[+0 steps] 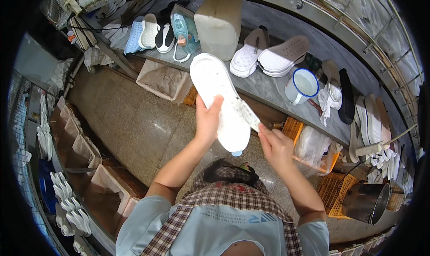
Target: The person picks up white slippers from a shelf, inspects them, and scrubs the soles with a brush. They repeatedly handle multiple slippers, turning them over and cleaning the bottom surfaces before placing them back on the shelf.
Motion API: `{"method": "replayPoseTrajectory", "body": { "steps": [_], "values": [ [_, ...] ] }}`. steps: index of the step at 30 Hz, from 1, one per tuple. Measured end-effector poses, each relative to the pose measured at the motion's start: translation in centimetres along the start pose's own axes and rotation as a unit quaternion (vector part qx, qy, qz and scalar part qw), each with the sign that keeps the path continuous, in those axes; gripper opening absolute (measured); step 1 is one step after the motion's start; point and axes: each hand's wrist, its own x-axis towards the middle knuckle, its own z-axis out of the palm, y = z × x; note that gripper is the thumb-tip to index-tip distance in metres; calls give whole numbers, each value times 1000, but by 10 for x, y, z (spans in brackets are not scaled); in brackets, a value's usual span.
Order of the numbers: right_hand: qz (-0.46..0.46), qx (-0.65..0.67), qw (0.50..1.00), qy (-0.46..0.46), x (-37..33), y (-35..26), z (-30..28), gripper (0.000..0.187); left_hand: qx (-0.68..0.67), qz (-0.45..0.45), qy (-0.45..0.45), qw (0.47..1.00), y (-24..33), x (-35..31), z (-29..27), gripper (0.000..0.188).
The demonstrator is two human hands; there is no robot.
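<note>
A white shoe sole [214, 79] is tilted in front of me, over the edge of the workbench. My left hand [208, 119] grips its left edge, thumb lying on the white face. Between the fingers of my right hand [275, 144] is a flat whitish strip-shaped tool [251, 117] with grey, speckled patches. Its far end rests against the sole's right side; what kind of tool it is I cannot make out. A pale blue tab [237, 153] shows at the sole's near end.
On the grey bench [277, 94] stand a cloudy plastic jug [218, 25], a blue-rimmed white mug [298, 94], stacked soles [282, 56] and a blue tape dispenser [180, 29]. Lined bins [105, 184] line the left. Below right are orange crates [333, 191] and a metal pot [365, 202].
</note>
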Motion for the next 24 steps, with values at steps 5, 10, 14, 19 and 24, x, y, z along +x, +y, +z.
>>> {"method": "replayPoseTrajectory", "body": {
  "steps": [5, 10, 14, 19, 24],
  "values": [
    [14, 3, 1000, -5, -3, 1, 1, 27, 7, 3, -36, 999, 3, 0, -2, 43],
    [39, 24, 999, -12, -6, -3, -2, 25, 30, 30, -29, 999, 6, -1, -4, 44],
    [55, 46, 996, -50, -5, -5, -3, 23, 27, 54, -37, 998, 8, 0, -8, 44],
    [49, 32, 998, -34, -4, -5, -4, 26, 63, 85, -33, 994, 9, 0, -12, 46],
    [36, 52, 997, -39, -5, -7, -5, 25, 37, 55, -35, 997, 8, -5, -16, 46]
  ]
}}
